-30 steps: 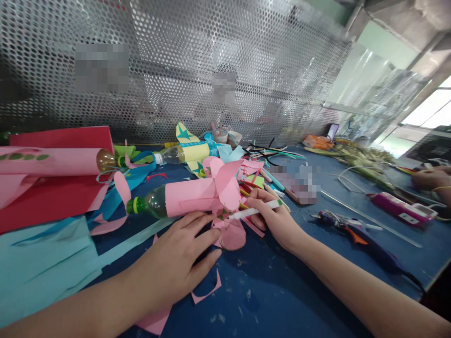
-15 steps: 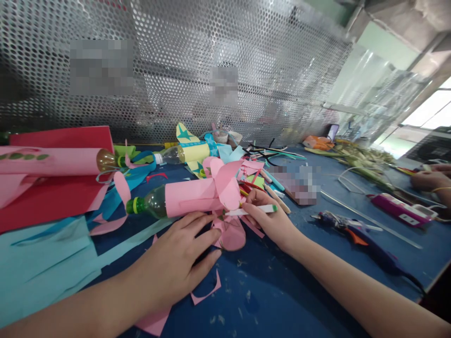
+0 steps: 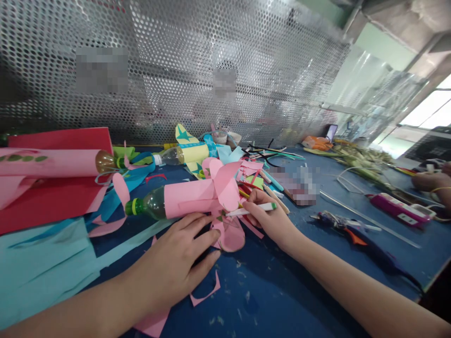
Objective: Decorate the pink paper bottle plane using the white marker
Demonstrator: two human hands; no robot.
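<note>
The fingers of the right hand point(image 3: 273, 223) pinch a white marker point(image 3: 239, 212), while those of the left hand point(image 3: 188, 246) lie loosely spread on the near side of a pink paper piece point(image 3: 234, 238), with no grip on anything that I can make out. Over the last second the marker has swung a little flatter and its green end has shifted left; the left hand has stayed put, so the colouring seems to be moving on in small strokes around the green patch point(image 3: 221, 215). The marker is between the hands, its tip pointing left, its long axis nearly level across the view. The pink-wrapped bottle point(image 3: 188, 197) lies on its side on the surface point(image 3: 257, 291) just beyond, long axis running left to right, green cap to the left
</note>
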